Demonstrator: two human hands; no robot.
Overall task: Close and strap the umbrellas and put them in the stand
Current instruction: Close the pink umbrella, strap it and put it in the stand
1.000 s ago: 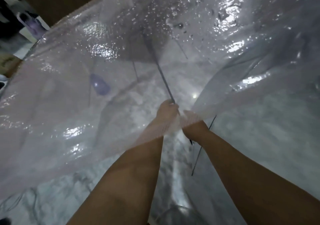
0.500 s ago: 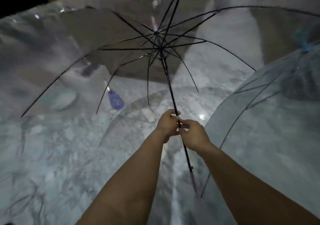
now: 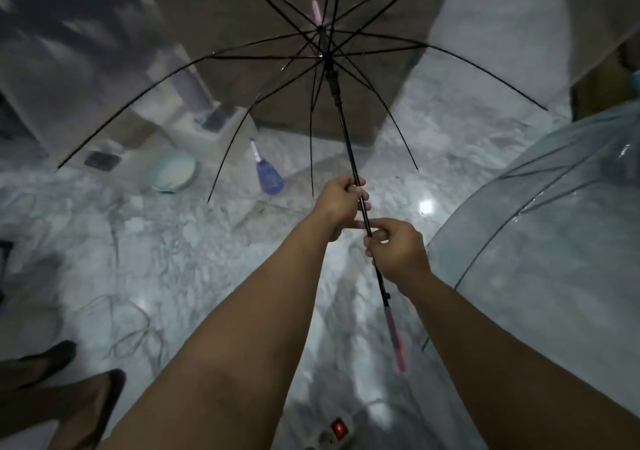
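An open clear umbrella spreads in front of me, its black shaft (image 3: 346,134) running from the rib hub at the top down to a pink handle (image 3: 395,342) near my right forearm. My left hand (image 3: 341,203) grips the shaft above. Just below it my right hand (image 3: 396,250) pinches the shaft between thumb and fingers. A second open clear umbrella (image 3: 554,248) lies on the floor at the right, close to my right arm. No stand shows in this view.
The floor is pale marble. A blue bottle (image 3: 268,174) and a pale green bowl (image 3: 175,174) lie beyond the ribs. Cables (image 3: 128,325) trail on the left. A power strip with a red switch (image 3: 337,430) sits by my arms. Dark shoes (image 3: 83,401) are at bottom left.
The wet canopy that covered the view has swung up and away, so I see inside the ribs. Both hands stay on the shaft, the left hand now higher than the right.
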